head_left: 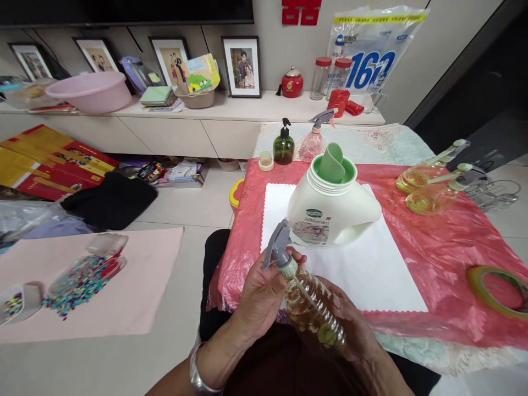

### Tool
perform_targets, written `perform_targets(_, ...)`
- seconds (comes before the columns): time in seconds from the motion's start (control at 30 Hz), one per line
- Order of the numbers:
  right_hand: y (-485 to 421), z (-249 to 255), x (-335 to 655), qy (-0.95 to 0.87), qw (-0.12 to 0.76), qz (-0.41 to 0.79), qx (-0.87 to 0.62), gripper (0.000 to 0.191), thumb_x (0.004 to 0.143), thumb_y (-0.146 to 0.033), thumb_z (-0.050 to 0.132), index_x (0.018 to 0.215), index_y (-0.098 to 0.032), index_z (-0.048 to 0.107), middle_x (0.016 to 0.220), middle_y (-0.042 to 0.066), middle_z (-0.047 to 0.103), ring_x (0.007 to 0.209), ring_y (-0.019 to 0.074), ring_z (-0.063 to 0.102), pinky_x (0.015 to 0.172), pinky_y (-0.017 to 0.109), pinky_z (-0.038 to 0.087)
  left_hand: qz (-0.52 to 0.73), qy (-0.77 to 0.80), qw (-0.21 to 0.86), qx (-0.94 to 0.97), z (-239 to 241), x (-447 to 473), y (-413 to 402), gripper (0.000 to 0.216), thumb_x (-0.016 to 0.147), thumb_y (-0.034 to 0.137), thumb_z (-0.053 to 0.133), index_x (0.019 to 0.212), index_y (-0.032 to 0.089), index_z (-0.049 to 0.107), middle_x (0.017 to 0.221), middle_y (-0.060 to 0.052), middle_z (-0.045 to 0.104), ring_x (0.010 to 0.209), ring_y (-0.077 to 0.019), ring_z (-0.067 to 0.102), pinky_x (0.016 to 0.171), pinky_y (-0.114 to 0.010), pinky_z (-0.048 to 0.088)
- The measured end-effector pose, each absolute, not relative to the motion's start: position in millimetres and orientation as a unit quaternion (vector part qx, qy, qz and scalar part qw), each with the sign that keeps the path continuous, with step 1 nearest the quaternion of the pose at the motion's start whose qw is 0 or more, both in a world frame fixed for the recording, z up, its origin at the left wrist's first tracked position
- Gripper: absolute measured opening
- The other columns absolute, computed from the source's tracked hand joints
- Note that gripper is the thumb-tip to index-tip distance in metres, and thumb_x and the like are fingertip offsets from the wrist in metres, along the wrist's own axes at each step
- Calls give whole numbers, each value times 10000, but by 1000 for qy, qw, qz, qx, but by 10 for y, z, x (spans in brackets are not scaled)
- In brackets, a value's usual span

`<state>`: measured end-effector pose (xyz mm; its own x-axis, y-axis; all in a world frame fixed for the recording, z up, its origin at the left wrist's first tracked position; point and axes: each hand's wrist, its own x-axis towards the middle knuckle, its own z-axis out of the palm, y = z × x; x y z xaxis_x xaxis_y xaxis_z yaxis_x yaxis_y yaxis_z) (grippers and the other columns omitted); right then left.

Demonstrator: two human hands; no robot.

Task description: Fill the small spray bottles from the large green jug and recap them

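Note:
A clear ribbed spray bottle [313,311] holding yellowish liquid is tilted above the table's near edge. My left hand [259,294] is closed round its neck and the grey trigger head [277,247]. My right hand [350,324] cups the bottle's body from below, fingers wrapped round it. Just beyond stands a large white detergent jug [334,212] with its green spout open, on a white cloth [371,264].
A red plastic sheet [454,242] covers the table. On it are two spray bottles lying down [429,187] at the right, a tape roll [501,289], a dark green pump bottle [284,147], a pink spray bottle [313,140] and a small cap [266,160]. Beads [78,283] lie on the floor mat at the left.

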<state>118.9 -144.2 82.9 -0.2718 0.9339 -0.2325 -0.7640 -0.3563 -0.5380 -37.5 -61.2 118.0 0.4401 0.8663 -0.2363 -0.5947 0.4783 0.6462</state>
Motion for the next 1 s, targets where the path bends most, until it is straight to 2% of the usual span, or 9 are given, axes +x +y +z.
perform_targets(0.07,-1445,821,1185,-157,541,783,-263,496,878,-496,803,1282,-226,705,1143,112,662,974,216,676,851,291,549,447,302,810,230,1161,-378,-595,477,614,397,997,999,220,779,1008,-25,691,1019,-221,664,1048,-415,491)
perform_targets(0.17,-1459,802,1174,-152,542,785,-257,477,887,-491,791,1283,-240,706,1168,110,658,983,223,677,868,316,558,439,299,817,222,1145,-405,-558,317,616,345,998,723,184,747,977,-23,707,939,-202,675,1017,-423,501)
perform_targets(0.23,-1467,788,1167,-150,541,788,-251,490,885,-498,787,1291,-237,702,1167,114,658,967,222,675,871,328,560,439,283,820,234,1157,-421,-540,353,631,347,989,600,163,689,996,-42,732,949,-228,695,1020,-453,500)
perform_targets(0.33,-1466,774,1165,-147,547,782,-260,506,865,-501,799,1272,-214,705,1150,118,663,958,231,678,861,331,565,439,269,818,256,1192,-421,-536,274,706,390,944,767,188,768,963,-62,763,985,-268,717,1049,-494,483)
perform_targets(0.43,-1455,782,1173,-150,553,773,-273,473,873,-485,799,1256,-219,713,1169,108,665,988,228,681,878,314,563,447,260,815,261,1201,-403,-553,329,748,436,910,954,208,794,974,-61,771,1005,-266,719,1068,-478,472)
perform_targets(0.7,-1437,855,1135,-139,558,785,-231,361,872,-455,815,1175,-267,759,1114,63,683,918,182,686,852,273,571,427,307,815,244,1159,-454,-530,387,600,379,1005,874,201,798,822,-16,757,789,-175,693,857,-332,537)
perform_targets(0.83,-1441,835,1120,-122,544,799,-227,445,850,-497,827,1197,-232,742,1087,83,669,919,190,668,833,270,557,425,276,828,241,1226,-453,-517,447,658,346,980,1035,194,793,938,-47,772,928,-209,717,881,-324,538)
perform_targets(0.93,-1438,817,1124,-120,545,796,-236,472,845,-495,831,1218,-225,730,1103,95,661,936,203,663,846,289,555,420,277,831,237,1249,-432,-536,391,712,356,947,1025,188,783,1010,-71,772,1023,-231,708,902,-325,533)
perform_targets(1.0,-1430,827,1122,-125,537,801,-233,509,835,-516,839,1228,-213,726,1089,107,659,916,209,663,837,302,555,421,287,826,240,1247,-423,-546,420,667,362,972,998,190,779,1022,-65,757,1029,-236,698,892,-327,537)
